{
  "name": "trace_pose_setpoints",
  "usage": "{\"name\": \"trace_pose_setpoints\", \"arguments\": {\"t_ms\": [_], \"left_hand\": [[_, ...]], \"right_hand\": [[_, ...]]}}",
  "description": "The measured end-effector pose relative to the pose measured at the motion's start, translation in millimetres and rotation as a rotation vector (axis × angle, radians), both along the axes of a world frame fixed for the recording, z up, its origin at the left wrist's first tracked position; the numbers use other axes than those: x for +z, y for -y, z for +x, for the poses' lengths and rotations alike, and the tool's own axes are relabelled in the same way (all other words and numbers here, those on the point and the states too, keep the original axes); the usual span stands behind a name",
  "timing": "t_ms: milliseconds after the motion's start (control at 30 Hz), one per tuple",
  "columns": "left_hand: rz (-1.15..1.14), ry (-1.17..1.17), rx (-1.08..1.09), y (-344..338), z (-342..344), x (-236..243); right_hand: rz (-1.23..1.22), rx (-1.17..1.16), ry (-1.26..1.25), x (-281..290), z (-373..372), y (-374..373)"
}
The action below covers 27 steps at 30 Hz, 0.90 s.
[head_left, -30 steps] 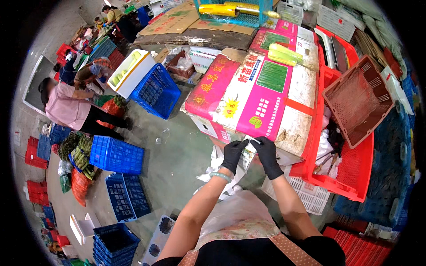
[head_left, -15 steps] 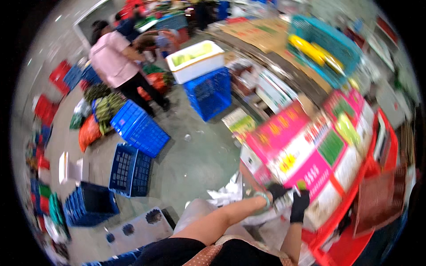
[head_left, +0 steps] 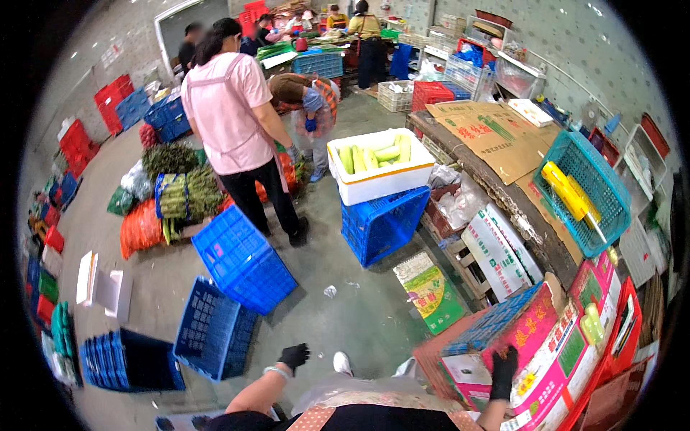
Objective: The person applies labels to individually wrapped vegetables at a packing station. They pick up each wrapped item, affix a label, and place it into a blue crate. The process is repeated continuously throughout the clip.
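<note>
My left hand (head_left: 294, 357), in a black glove, is held out over the floor with its fingers apart and nothing in them. The nearest thing to it is an empty-looking dark blue crate (head_left: 215, 330) on its left. My right hand (head_left: 504, 373), also gloved in black, is at the pink and white printed cartons (head_left: 550, 370) on my right. Its fingers point upward, spread and seemingly resting against a carton; the exact contact is unclear. Beyond it stands another pink carton (head_left: 535, 323) beside a blue crate edge.
A white foam box (head_left: 381, 188) of long green vegetables sits on a blue crate (head_left: 381, 233). A teal basket (head_left: 618, 215) with yellow rolls rests on the cardboard-covered table (head_left: 496, 144). A person in pink (head_left: 226, 115) stands ahead, near sacks of greens (head_left: 190, 194). Tilted blue crate (head_left: 244, 262).
My hands have parted: the left swung left from the cartons and no longer handles the pale material there. The right stays by the cartons. The view has turned and the person in pink appears nearer.
</note>
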State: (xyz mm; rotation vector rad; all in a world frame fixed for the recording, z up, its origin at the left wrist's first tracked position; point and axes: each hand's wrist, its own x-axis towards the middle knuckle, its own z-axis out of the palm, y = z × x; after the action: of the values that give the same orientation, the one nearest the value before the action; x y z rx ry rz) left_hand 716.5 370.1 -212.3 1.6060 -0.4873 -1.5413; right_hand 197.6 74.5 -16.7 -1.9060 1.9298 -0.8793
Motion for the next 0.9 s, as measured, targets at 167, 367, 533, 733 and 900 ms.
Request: {"name": "trace_pose_setpoints", "arguments": {"t_ms": [167, 367, 533, 733, 900], "left_hand": [[-0.027, 0.025, 0.724, 7.3, 155.2, 81.3], [-0.382, -1.022, 1.021, 56.5, 205.8, 38.5], [-0.303, -0.508, 0.957, 167.5, 231.2, 28.3], [-0.276, -0.446, 0.976, 273.0, 346.6, 87.2], [-0.238, -0.282, 0.805, 371.4, 438.6, 127.5]], "right_hand": [[0.221, 0.528, 0.058, 29.2, 242.4, 51.2], [0.424, 0.926, -0.265, 9.0, 389.0, 85.8], [0.328, 0.996, -0.305, -15.5, 479.2, 182.9], [0.225, 0.955, -0.177, 4.3, 667.3, 279.1], [0.223, 1.239, -0.123, 5.8, 775.8, 302.5]]}}
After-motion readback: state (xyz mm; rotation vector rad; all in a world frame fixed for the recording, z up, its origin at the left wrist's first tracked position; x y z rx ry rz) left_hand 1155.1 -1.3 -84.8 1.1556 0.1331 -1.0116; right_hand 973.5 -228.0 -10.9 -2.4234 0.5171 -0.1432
